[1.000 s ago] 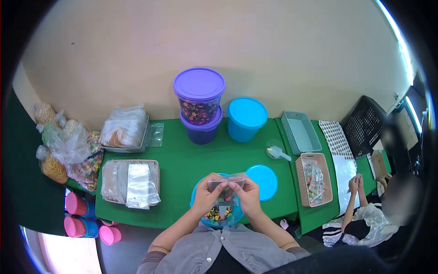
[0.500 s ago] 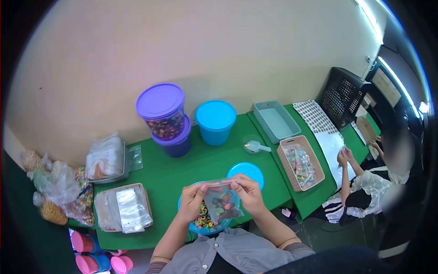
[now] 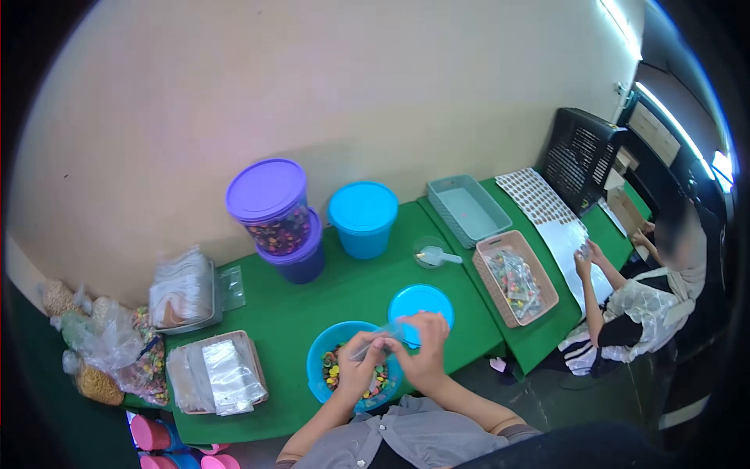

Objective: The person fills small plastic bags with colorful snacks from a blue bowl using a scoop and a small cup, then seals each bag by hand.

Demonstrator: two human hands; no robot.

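My left hand (image 3: 355, 374) and my right hand (image 3: 423, 356) are close together over a blue tub (image 3: 314, 363) of colourful small pieces. Both are closed on a clear plastic bag (image 3: 395, 331), pinching it with thumbs and fingers near its edge. The bag is seen edge-on, and my hands hide most of it and what is inside. Just beyond my right hand a round blue lid (image 3: 423, 295) lies on the green table.
At left are a basket of clear bags (image 3: 226, 375) and bulging snack bags (image 3: 109, 332). Purple tubs (image 3: 269, 191) and a blue tub (image 3: 362, 223) stand behind. To the right are a scoop (image 3: 441, 256), a pink basket (image 3: 492, 289), a grey-green basket (image 3: 469, 207) and a co-worker (image 3: 648, 305).
My hands have come closer together and lower, and the bag has turned from facing me to edge-on. The view has shifted slightly. The co-worker's hands have moved a little.
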